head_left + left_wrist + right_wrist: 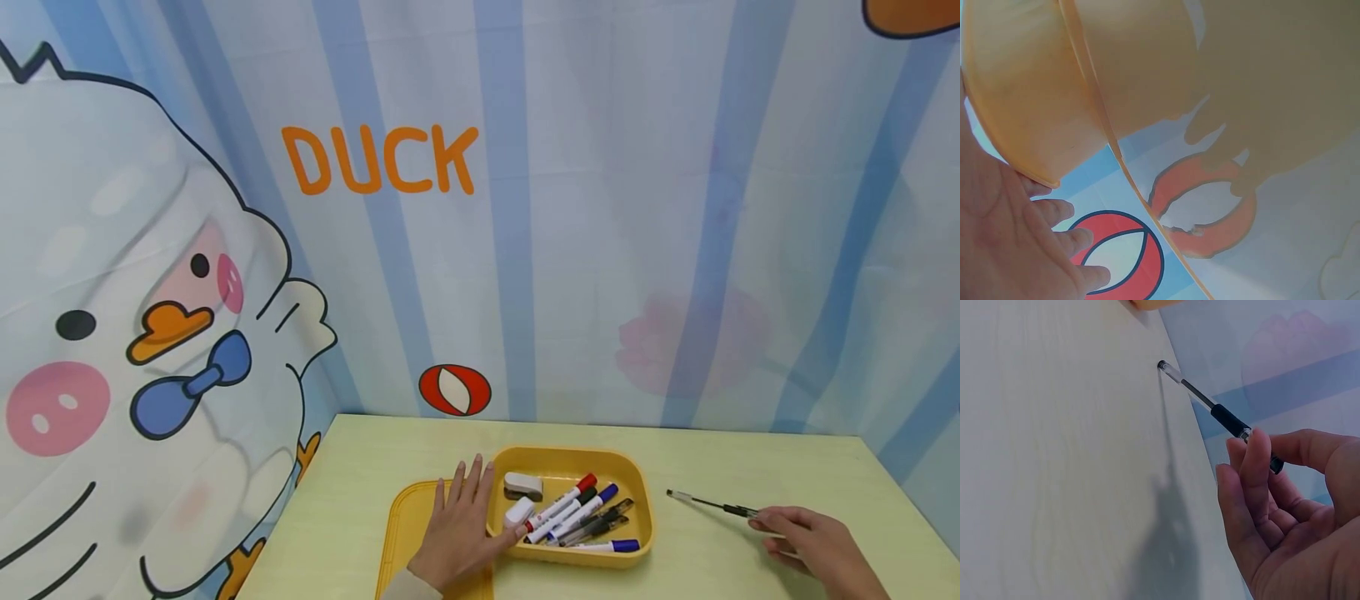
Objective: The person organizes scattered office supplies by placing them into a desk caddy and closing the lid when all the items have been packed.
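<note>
With fingers spread straight, my left hand (461, 529) lies over the left end of a yellow tray (647, 508), its thumb at the front rim. In the left wrist view the tray's wall (1029, 125) rises beside the fingers of that hand (1016, 244). To the right of the tray, my right hand (813, 542) pinches a black gel pen (708, 502) by its rear end. The right wrist view shows this pen (1229, 420) with a clear barrel and dark grip, its capped tip pointing away from the fingers (1257, 462).
Inside the tray lie several whiteboard markers (558, 508), dark pens (600, 523), a white-and-dark block (522, 485) and a smaller white block (519, 512). A yellow lid (405, 533) lies left of it, partly under the left hand. Behind the table (720, 567) hangs a duck-print curtain (600, 208).
</note>
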`<state>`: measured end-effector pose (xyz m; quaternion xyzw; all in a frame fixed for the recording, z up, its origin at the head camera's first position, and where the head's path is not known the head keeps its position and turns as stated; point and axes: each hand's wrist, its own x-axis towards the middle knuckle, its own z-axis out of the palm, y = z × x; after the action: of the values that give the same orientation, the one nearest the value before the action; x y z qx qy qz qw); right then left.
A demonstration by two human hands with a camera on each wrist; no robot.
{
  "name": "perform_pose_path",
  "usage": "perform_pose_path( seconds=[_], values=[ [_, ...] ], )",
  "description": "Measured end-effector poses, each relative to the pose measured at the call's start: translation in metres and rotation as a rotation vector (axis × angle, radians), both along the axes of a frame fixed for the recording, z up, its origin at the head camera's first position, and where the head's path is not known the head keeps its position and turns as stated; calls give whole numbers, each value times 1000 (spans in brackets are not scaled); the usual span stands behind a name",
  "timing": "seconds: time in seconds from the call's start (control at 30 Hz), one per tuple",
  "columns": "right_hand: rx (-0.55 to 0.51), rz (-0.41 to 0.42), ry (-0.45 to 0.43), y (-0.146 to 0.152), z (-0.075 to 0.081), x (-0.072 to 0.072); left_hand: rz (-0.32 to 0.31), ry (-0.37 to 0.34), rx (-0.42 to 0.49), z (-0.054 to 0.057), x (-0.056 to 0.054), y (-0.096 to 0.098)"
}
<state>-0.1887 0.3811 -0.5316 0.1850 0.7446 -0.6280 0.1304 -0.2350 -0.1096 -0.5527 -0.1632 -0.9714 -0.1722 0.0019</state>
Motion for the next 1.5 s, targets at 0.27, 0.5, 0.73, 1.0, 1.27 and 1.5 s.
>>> perform_pose_path(
  seconds=[0.27, 0.5, 0.73, 1.0, 1.27, 1.5],
  values=[
    [-17, -12, 2, -2, 5, 1, 0, 0, -12, 0, 0, 0],
    [-26, -33, 25, -5, 11, 4, 4, -12, -23, 1, 1, 0],
    [-23, -47, 45, -6, 20, 6, -3, -13, -26, 3, 1, 0],
    [-25, -39, 48, -8, 27, 7, -14, 1, -23, 2, 0, -1],
    [-12, -17, 56, -11, 32, 7, -14, 7, -22, 1, 0, 0],
    [29, 23, 66, -19, 42, 8, -8, 3, -26, 2, 1, 0]
  ],
)
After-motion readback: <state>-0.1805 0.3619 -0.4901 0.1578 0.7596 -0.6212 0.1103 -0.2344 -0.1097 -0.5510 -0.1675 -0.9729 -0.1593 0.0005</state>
